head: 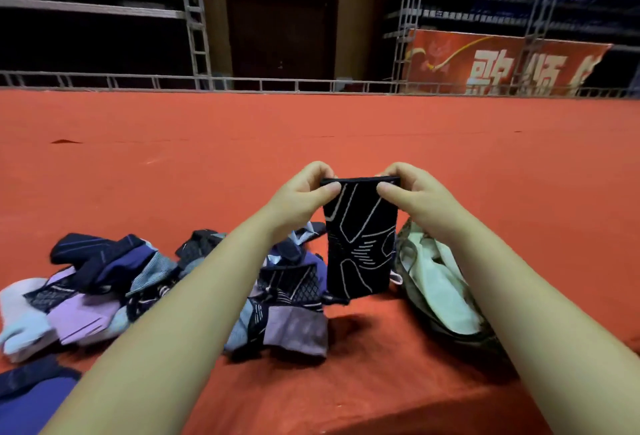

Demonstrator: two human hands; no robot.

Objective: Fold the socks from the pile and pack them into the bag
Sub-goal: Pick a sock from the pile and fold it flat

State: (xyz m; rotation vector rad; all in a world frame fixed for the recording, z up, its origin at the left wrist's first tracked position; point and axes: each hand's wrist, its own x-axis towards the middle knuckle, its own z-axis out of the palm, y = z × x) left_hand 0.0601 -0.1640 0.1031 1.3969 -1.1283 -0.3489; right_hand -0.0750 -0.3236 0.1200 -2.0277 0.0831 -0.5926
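Observation:
A black sock with white line patterns (360, 240) hangs in the air above the red surface. My left hand (301, 192) pinches its top left corner and my right hand (412, 192) pinches its top right corner. Below and to the left lies the pile of socks (104, 282) in navy, purple, grey and pale blue, spreading under my left forearm to a mauve one (296, 330). The bag (436, 289), olive outside with a pale lining, lies open at the right, partly hidden by my right forearm.
The red cloth-covered surface (311, 143) stretches far ahead to a metal rail (242, 83). A blue cloth (31, 400) lies at the lower left corner. Shelving, a dark door and a red banner stand beyond the rail.

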